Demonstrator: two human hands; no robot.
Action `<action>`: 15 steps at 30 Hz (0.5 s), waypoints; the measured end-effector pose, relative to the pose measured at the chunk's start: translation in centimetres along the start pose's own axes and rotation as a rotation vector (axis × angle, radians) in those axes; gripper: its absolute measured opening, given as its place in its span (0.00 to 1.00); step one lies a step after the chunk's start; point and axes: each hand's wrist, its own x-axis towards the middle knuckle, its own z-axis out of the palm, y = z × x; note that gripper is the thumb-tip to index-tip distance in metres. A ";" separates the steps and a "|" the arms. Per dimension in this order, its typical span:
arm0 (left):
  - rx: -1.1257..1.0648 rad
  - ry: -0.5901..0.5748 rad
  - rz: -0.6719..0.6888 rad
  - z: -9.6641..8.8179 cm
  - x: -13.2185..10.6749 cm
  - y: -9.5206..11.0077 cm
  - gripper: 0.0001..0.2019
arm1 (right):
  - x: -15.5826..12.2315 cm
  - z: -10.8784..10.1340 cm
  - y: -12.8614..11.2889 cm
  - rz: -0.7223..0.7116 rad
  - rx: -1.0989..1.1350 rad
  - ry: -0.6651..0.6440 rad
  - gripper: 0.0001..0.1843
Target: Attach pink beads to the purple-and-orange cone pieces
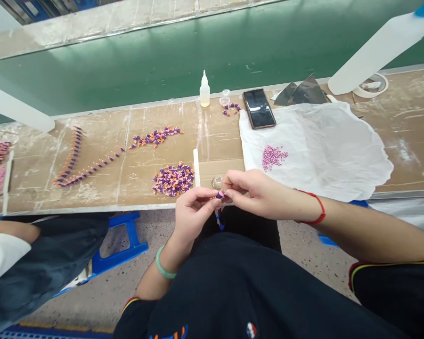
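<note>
A small purple and pink figurine-like piece is pinched between the thumb and fingers of my left hand. My right hand is closed in a pinch against the other side of that piece; whatever its fingertips hold is too small to make out. Just beyond my fingers stands a small clear round container. To the left of my hands lies a heap of purple, orange and pink pieces. Tiny pink bits are scattered on a white sheet to the right.
A white strip lies beside the heap. Further back are a dropper bottle, a clear cup, a phone and a tape roll. More pieces form rows at left. Another person's arm shows at far left.
</note>
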 end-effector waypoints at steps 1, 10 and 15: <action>-0.011 -0.004 0.003 0.0 0.0 0.0 0.07 | 0.0 0.0 0.0 0.002 -0.014 -0.004 0.07; -0.005 0.025 -0.054 0.0 0.1 0.1 0.08 | -0.1 0.2 0.0 -0.053 -0.180 0.009 0.09; -0.005 0.092 -0.068 0.4 0.0 -0.2 0.10 | -0.2 0.7 0.1 -0.066 -0.257 0.065 0.10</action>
